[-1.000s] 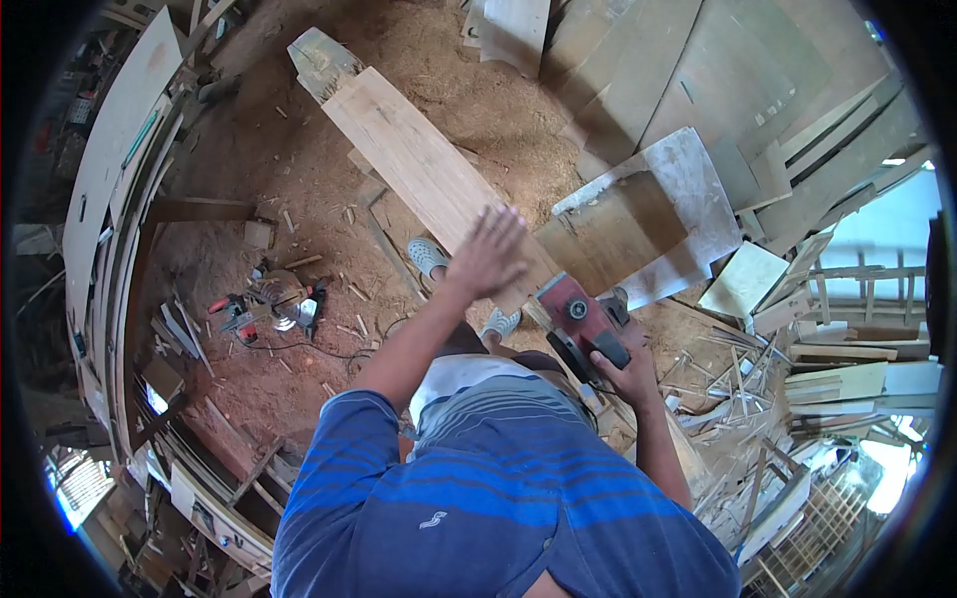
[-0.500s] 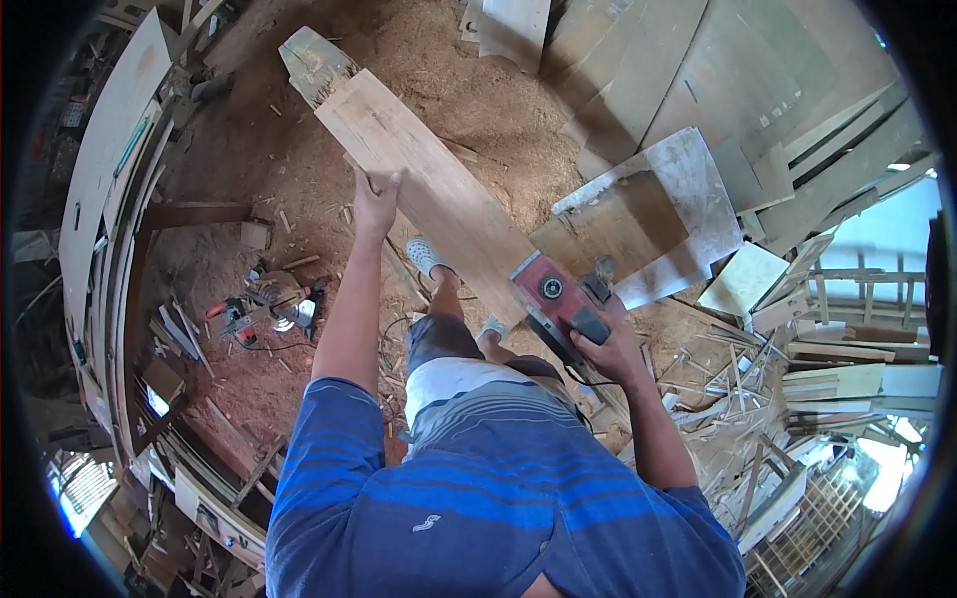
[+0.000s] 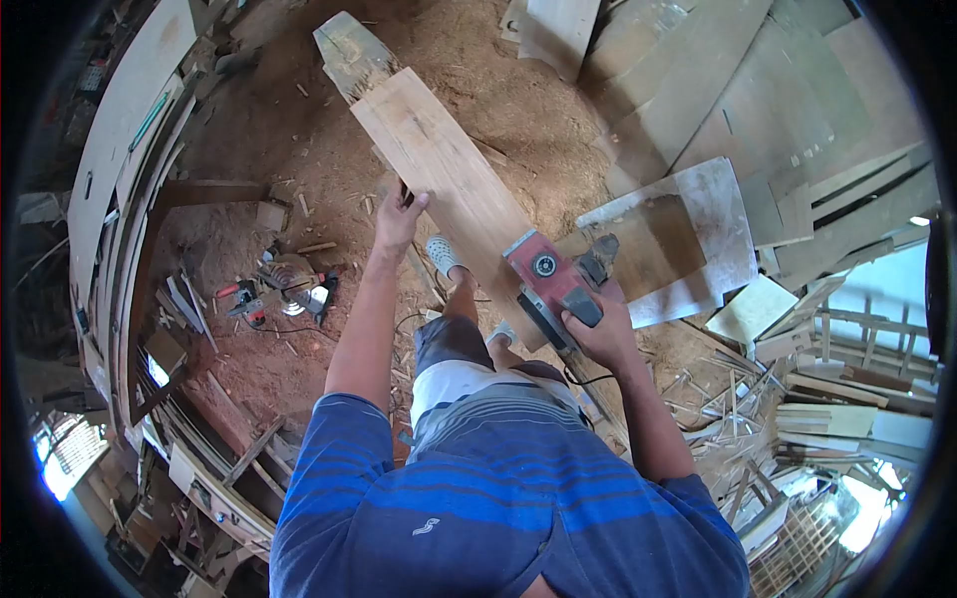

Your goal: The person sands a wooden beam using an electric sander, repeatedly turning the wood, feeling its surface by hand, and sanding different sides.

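Note:
A long pale wooden plank (image 3: 454, 169) lies slanting in front of me. My left hand (image 3: 399, 217) grips its left edge, thumb near the top face and the other fingers partly hidden at the side. My right hand (image 3: 601, 334) is wrapped round the rear handle of a red electric hand planer (image 3: 560, 274). The planer sits over the near end of the plank, with a round dial on its top and a dark front knob beside it. From the planer's rear a black cord (image 3: 590, 380) runs down. Beyond the plank's far end shows a rough, chipped timber piece (image 3: 349, 58).
A saw-like power tool (image 3: 284, 296) stands on the dusty floor to the left. Sheets of board (image 3: 733, 219) lie at the right, with scrap strips (image 3: 733, 394) below them. Tall panels (image 3: 130, 130) lean at the left. My clog (image 3: 443, 255) is beside the plank.
The planer has slid a little along the plank toward its far end, my right hand with it. My left hand stays on the plank's edge. The whole view has shifted slightly.

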A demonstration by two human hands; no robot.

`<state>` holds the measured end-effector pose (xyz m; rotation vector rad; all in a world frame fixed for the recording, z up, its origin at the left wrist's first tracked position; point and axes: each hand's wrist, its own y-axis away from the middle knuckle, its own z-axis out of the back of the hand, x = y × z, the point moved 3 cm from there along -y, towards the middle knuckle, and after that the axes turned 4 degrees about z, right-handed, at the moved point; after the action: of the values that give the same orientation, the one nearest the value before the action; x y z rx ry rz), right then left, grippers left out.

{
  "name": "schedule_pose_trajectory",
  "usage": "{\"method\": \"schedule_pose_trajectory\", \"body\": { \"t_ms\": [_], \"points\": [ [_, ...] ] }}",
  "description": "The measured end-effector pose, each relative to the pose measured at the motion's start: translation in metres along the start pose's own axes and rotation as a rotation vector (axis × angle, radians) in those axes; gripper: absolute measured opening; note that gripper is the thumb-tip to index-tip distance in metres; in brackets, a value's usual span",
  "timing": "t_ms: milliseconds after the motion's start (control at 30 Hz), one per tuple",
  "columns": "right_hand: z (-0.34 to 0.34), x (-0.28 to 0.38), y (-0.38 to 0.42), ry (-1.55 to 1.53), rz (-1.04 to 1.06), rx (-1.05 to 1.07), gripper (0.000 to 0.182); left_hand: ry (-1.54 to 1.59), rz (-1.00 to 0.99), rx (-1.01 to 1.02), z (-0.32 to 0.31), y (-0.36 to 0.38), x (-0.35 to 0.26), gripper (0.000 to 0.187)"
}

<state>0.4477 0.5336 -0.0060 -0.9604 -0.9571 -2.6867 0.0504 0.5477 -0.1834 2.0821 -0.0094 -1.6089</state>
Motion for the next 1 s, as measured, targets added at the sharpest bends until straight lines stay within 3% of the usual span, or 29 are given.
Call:
{"method": "schedule_pose_trajectory", "body": {
  "t_ms": [167, 367, 567, 600, 1000],
  "points": [
    [-0.004, 0.043, -0.047, -0.046, 0.012, -0.036, 0.044, 0.022, 0.086, 0.001, 0.007, 0.001, -0.001, 0.073],
    [-0.012, 0.104, -0.113, -0.075, 0.176, -0.118, 0.035, -0.013, 0.066, -0.014, 0.017, -0.006, 0.019, 0.072],
    [-0.026, 0.155, -0.186, -0.029, 0.213, -0.135, 0.033, -0.081, 0.053, 0.022, 0.019, -0.005, 0.016, 0.078],
    [-0.027, 0.162, -0.195, -0.036, 0.206, -0.128, 0.033, -0.084, 0.100, 0.052, 0.024, -0.008, 0.019, 0.092],
    [-0.042, 0.219, -0.256, -0.026, 0.272, -0.186, 0.032, -0.094, 0.138, 0.008, 0.020, -0.004, 0.018, 0.087]
  ]
}}
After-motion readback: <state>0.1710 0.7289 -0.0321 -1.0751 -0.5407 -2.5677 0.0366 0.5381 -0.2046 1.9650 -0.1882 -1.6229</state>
